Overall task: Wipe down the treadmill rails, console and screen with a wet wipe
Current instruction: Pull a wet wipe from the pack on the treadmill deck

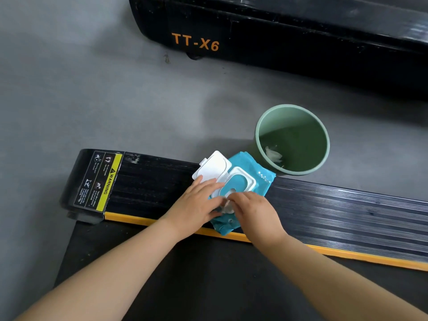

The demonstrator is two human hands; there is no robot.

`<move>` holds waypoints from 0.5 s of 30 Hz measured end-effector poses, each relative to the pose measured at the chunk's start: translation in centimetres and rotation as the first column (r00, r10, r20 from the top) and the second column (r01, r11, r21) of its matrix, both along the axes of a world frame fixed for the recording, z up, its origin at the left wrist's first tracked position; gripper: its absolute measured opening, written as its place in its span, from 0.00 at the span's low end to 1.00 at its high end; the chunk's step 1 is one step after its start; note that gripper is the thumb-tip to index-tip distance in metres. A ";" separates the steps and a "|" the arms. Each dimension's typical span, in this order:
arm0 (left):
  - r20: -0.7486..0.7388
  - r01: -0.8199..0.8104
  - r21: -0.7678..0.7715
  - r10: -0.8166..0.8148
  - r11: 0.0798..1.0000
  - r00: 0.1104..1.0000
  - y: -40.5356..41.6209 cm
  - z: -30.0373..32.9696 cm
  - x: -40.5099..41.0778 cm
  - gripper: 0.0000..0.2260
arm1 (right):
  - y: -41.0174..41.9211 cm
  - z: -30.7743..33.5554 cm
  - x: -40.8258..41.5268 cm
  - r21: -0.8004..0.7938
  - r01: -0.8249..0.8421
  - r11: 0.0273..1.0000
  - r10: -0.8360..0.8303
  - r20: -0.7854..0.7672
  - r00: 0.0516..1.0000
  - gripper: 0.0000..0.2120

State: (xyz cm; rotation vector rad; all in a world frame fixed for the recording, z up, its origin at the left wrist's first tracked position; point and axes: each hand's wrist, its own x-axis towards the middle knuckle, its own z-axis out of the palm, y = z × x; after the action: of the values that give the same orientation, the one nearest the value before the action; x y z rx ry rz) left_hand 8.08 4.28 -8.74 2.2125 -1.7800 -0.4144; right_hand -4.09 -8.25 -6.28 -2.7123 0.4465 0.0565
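Hands meet over a blue pack of wet wipes that lies on the ribbed black side rail of the treadmill, near its rear end. We see the pack's white flip lid thrown open and lying back toward the grey floor.

Our left hand lies on the near-left part of the pack, fingers fairly straight and pressing down beside the opening, so it steadies the pack without curling round it. Our right hand comes in from the right with its fingertips bunched at the opening, pinching a white wet wipe that shows between the two hands. How far the wipe is out of the pack we cannot tell, since the fingers cover most of it.

Just behind the pack, on the floor and close against the rail, stands a green waste bin with a crumpled white wipe at its bottom. A yellow-and-black warning label sits on the rail's end cap to the left. An orange strip edges the rail on our side, and the dark running belt lies beneath our forearms. Farther off on the floor rests another black treadmill base marked TT-X6 in orange.
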 end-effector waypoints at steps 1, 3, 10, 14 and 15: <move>0.020 0.007 -0.008 -0.007 1.000 1.000 0.0 0.0 0.0 0.11 | -0.4 -0.3 0.2 0.028 0.027 0.999 -0.026 -0.033 0.999 0.14; 0.045 0.020 -0.036 -0.019 0.999 0.999 0.1 0.0 0.0 0.11 | -1.1 -0.7 1.0 0.008 0.032 0.999 -0.030 -0.126 0.992 0.19; 0.079 0.013 -0.033 -0.010 0.999 0.997 0.3 -0.3 -0.1 0.12 | -1.3 0.8 3.4 -0.125 -0.113 0.986 0.048 -0.434 0.900 0.09; 0.100 0.013 -0.035 -0.010 0.999 0.995 0.3 -0.4 -0.3 0.10 | -1.2 -0.2 3.5 -0.126 -0.255 0.959 0.165 -0.485 0.859 0.10; 0.101 0.015 -0.039 -0.011 0.999 0.995 0.3 -0.4 -0.3 0.10 | -1.4 -0.2 3.4 -0.123 -0.284 0.951 0.189 -0.495 0.848 0.10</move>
State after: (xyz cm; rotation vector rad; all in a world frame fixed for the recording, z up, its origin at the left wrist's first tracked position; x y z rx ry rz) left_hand 7.79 4.60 -9.11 2.2322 -1.8378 -0.2722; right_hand -0.66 -9.69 -6.49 -2.9176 0.2520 0.8105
